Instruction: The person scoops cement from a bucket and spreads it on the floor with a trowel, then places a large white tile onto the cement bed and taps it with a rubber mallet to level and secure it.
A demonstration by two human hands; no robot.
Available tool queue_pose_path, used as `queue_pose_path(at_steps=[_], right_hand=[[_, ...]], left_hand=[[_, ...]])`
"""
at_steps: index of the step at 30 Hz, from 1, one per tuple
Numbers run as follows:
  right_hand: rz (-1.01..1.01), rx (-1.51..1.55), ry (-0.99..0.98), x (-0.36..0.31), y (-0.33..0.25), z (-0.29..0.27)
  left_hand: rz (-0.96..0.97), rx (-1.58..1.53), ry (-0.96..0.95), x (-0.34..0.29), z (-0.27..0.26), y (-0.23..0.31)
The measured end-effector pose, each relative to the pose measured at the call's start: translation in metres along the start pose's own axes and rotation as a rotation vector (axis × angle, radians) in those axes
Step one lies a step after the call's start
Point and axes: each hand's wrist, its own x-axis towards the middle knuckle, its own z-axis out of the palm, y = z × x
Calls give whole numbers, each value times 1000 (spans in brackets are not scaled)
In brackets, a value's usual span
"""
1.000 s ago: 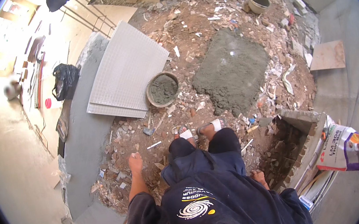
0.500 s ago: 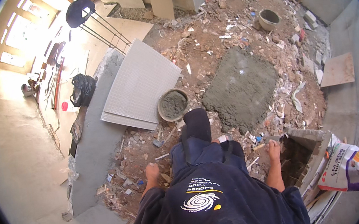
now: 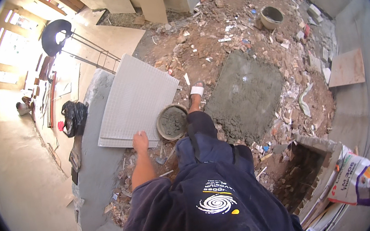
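Observation:
My left hand (image 3: 140, 141) is curled closed in front of the near edge of the stacked large, pale, grid-patterned tiles (image 3: 139, 93); nothing shows in its fingers. Whether it touches the tiles is unclear. Just right of them stands a bucket (image 3: 161, 128) with grey mortar in it. My left foot, in a white-strapped sandal (image 3: 197, 90), is planted between that bucket and a rough rectangular patch of wet grey mortar (image 3: 246, 94). My right hand is out of view, hidden beyond my dark shirt.
Rubble (image 3: 212, 35) covers the ground, with a second bucket (image 3: 271, 17) farther back. At the right is an open brick-edged pit (image 3: 298, 171) beside a printed bag (image 3: 356, 180). A low grey wall (image 3: 95, 171) runs along the left, with a wheelbarrow-like frame (image 3: 88, 49) beyond.
My left hand has moved forward to the tiles. My left foot has come into view ahead, beside the mortar bucket. My right hand has left the view.

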Motion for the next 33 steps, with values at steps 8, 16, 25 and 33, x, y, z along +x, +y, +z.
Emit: queue_pose_path(at_steps=[8, 16, 25, 33], right_hand=[[42, 43, -82, 103, -220, 3], [-206, -119, -326, 373, -639, 120], [-496, -365, -733, 437, -887, 341], [-881, -365, -835, 397, -945, 476]], left_hand=[[43, 70, 155, 231, -5, 95], [-173, 314, 77, 389, 30, 84], [-251, 327, 210, 385, 81, 76], [-243, 373, 202, 387, 60, 81]])
